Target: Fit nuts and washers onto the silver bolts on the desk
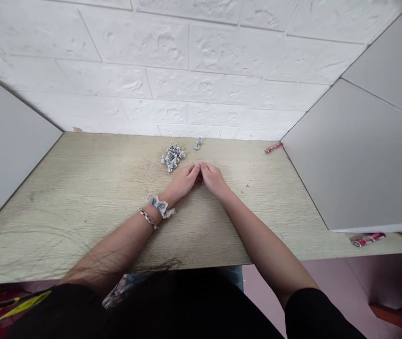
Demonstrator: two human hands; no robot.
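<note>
Above the wooden tabletop [91, 188], my left hand [184, 180] and my right hand [212, 179] meet at the fingertips. Both are closed, with fingers curled and thumbs pressed near each other. Whatever sits between them is hidden by the fingers. Just beyond my left hand lies a loose pile of silver bolts [172, 156] with wide flanges or washers, several of them standing tip up. Apart from the pile, two more bolts [197, 143] stand near the wall, straight ahead of my hands. A scrunchie [161, 206] and a chain bracelet [148, 218] circle my left wrist.
A white brick-patterned wall [172, 84] borders the tabletop at the back. Grey-white panels rise at the left [6, 141] and right [359, 155]. One red battery-like cylinder [273, 148] lies by the right panel, another [368, 239] near the front right edge. Small reddish scraps [246, 186] lie right of my hands.
</note>
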